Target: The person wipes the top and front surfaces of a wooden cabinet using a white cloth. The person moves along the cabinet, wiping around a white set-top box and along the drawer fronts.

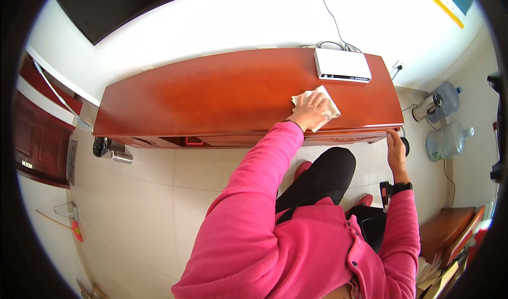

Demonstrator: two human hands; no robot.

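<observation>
My left hand lies flat on a pale cloth, fingers spread, pressing it onto the glossy reddish-brown top of a long low wooden cabinet. The cloth sticks out around the fingers, near the cabinet's front edge and right of its middle. My right hand is at the cabinet's front right corner. Its fingers are stretched upward with the tips at the edge, and part of them is hidden. A dark band with a black device sits at the right wrist.
A white box-shaped device with cables stands at the back right of the cabinet. Large clear water bottles and a metal cylinder stand to the right. A steel flask lies on the floor at left. A black screen hangs above.
</observation>
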